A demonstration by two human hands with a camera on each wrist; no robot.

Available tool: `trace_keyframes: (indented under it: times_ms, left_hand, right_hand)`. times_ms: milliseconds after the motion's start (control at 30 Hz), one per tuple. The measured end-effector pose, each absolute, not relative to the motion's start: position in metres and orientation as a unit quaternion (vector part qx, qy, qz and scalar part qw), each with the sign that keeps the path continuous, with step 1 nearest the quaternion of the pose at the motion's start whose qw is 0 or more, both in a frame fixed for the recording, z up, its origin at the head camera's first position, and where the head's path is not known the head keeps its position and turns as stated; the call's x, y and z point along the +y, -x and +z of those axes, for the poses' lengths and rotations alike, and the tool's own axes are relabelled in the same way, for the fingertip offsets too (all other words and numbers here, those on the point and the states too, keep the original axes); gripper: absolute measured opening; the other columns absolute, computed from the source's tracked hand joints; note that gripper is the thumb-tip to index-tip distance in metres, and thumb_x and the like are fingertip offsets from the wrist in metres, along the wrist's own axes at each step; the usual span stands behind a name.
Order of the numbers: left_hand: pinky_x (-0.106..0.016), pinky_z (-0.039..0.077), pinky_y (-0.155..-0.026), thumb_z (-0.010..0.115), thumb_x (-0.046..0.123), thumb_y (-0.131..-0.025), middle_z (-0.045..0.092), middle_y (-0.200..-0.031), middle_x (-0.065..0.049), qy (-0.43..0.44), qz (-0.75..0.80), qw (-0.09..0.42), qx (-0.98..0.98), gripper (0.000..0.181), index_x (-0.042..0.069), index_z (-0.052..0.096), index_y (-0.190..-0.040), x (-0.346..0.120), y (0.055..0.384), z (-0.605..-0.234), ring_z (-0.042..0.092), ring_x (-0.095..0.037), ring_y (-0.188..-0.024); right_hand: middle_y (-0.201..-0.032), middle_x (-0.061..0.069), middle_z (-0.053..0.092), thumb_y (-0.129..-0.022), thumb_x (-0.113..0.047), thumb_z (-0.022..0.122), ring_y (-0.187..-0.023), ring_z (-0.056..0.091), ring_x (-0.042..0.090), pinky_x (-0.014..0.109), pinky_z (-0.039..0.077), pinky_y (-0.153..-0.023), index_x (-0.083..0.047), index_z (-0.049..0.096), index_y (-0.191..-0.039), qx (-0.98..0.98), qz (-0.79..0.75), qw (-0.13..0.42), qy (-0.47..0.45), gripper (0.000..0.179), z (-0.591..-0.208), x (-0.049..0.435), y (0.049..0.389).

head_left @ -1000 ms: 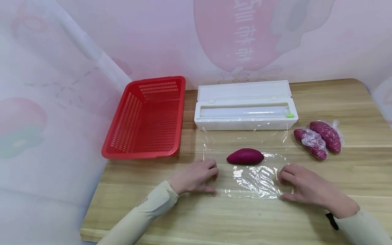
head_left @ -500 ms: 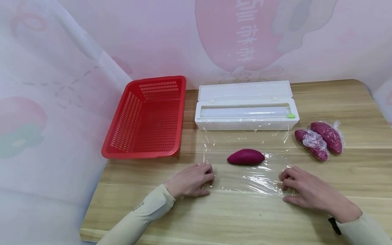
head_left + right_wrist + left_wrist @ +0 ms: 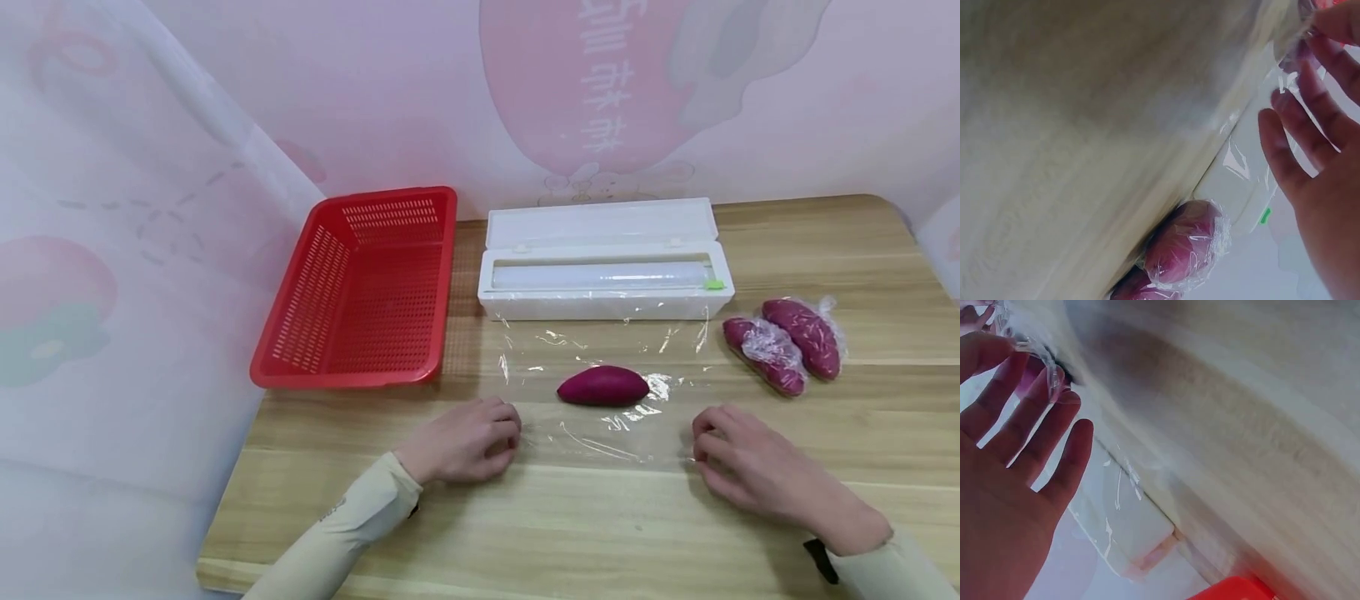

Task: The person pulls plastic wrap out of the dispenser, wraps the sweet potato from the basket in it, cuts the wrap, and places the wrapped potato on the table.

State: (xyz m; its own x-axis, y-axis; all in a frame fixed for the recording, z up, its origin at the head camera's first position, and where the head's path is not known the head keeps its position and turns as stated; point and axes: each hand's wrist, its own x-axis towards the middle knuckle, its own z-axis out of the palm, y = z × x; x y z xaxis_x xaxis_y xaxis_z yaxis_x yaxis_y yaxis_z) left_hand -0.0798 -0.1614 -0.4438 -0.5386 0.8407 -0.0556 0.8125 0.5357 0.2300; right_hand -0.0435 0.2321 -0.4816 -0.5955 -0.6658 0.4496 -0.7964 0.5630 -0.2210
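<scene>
A sheet of clear plastic wrap stretches from the white wrap dispenser toward the front of the table. On it lies a bare purple sweet potato. My left hand pinches the sheet's near left corner between thumb and forefinger. At the near right corner my right hand pinches the film in the same way; the right wrist view shows its other fingers spread loosely. The dispenser's lid stands raised, showing the roll inside.
A red plastic basket stands at the back left. Two sweet potatoes in plastic wrap lie side by side to the right of the dispenser. A patterned wall covering rises behind the wooden table.
Both hands have closed thumb and forefinger on the near corners of the film. My left hand has shifted slightly left, and the film's near edge has moved back from the front.
</scene>
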Motion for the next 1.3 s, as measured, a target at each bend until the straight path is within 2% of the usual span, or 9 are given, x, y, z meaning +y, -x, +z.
trace_keyframes:
  times_ms: [167,367,467,667,800,900,1033,1200,1300]
  left_hand:
    - [-0.024,0.051,-0.085,0.063,0.020,-0.087,0.065,-0.103,0.001,-0.457,0.161,0.086,0.871,0.012,0.012,0.067,-0.096,-0.163,0.087,-0.437,0.061,-0.011,-0.093]
    - [-0.025,0.054,-0.079,0.055,0.017,-0.092,0.070,-0.099,0.001,-0.370,0.245,0.112,0.889,0.014,0.011,0.064,-0.100,-0.160,0.095,-0.431,0.065,-0.009,-0.086]
    - [-0.025,0.054,-0.076,0.052,0.016,-0.094,0.069,-0.091,0.004,-0.325,0.278,0.106,0.898,0.011,0.013,0.061,-0.098,-0.157,0.099,-0.431,0.062,-0.006,-0.081]
    - [-0.022,0.050,-0.065,0.048,0.017,-0.097,0.070,-0.090,-0.002,-0.241,0.351,0.076,0.902,0.008,0.015,0.056,-0.096,-0.148,0.110,-0.434,0.056,-0.007,-0.073]
    - [-0.023,0.049,-0.063,0.047,0.018,-0.098,0.069,-0.087,0.000,-0.193,0.378,0.051,0.904,0.011,0.013,0.056,-0.096,-0.141,0.119,-0.438,0.058,-0.008,-0.072]
    - [-0.025,0.051,-0.063,0.047,0.017,-0.098,0.068,-0.082,0.001,-0.170,0.404,0.046,0.898,0.014,0.009,0.058,-0.097,-0.137,0.126,-0.441,0.062,-0.011,-0.071]
    - [-0.027,0.052,-0.057,0.049,0.016,-0.098,0.067,-0.078,-0.004,-0.135,0.436,0.051,0.888,0.017,0.004,0.059,-0.100,-0.133,0.137,-0.445,0.065,-0.019,-0.065]
    - [-0.028,0.051,-0.049,0.052,0.016,-0.095,0.066,-0.073,-0.007,-0.089,0.446,0.045,0.889,0.013,0.006,0.059,-0.097,-0.129,0.149,-0.450,0.062,-0.015,-0.053]
    - [-0.026,0.050,-0.050,0.053,0.016,-0.093,0.065,-0.071,-0.006,-0.086,0.417,0.022,0.905,0.013,0.006,0.062,-0.095,-0.129,0.155,-0.452,0.059,-0.010,-0.053]
  right_hand:
    - [-0.096,-0.002,0.058,-0.067,-0.019,0.070,-0.090,0.050,0.016,0.029,0.037,-0.083,-0.024,0.061,-0.078,-0.882,0.206,0.159,-0.393,0.015,-0.475,0.233,0.048]
    - [-0.096,-0.005,0.056,-0.070,-0.011,0.071,-0.089,0.052,0.012,0.026,0.040,-0.082,-0.019,0.058,-0.083,-0.880,0.229,0.153,-0.386,0.020,-0.468,0.235,0.060]
    - [-0.095,-0.003,0.056,-0.072,-0.007,0.069,-0.088,0.053,0.013,0.026,0.040,-0.083,-0.015,0.057,-0.085,-0.876,0.242,0.156,-0.388,0.019,-0.464,0.234,0.068]
    - [-0.092,-0.004,0.056,-0.074,-0.003,0.066,-0.086,0.054,0.013,0.025,0.042,-0.080,-0.014,0.055,-0.087,-0.886,0.250,0.157,-0.357,0.020,-0.457,0.232,0.083]
    - [-0.085,-0.007,0.057,-0.079,-0.001,0.065,-0.076,0.053,0.006,0.025,0.046,-0.067,-0.014,0.055,-0.088,-0.905,0.252,0.129,-0.317,0.019,-0.453,0.233,0.094]
    - [-0.079,-0.007,0.056,-0.087,-0.004,0.061,-0.068,0.049,0.002,0.024,0.046,-0.059,-0.012,0.057,-0.090,-0.918,0.261,0.088,-0.285,0.009,-0.451,0.233,0.102]
    - [-0.071,-0.009,0.054,-0.095,-0.011,0.055,-0.061,0.045,0.001,0.022,0.043,-0.056,-0.010,0.058,-0.094,-0.929,0.272,0.033,-0.249,0.003,-0.452,0.231,0.114]
    - [-0.070,-0.007,0.055,-0.097,-0.015,0.053,-0.061,0.047,0.006,0.024,0.044,-0.059,-0.011,0.059,-0.097,-0.937,0.268,0.002,-0.226,0.008,-0.456,0.227,0.127]
    - [-0.071,-0.005,0.057,-0.097,-0.015,0.054,-0.061,0.049,0.007,0.026,0.046,-0.059,-0.008,0.060,-0.098,-0.938,0.267,0.000,-0.222,0.009,-0.458,0.225,0.133]
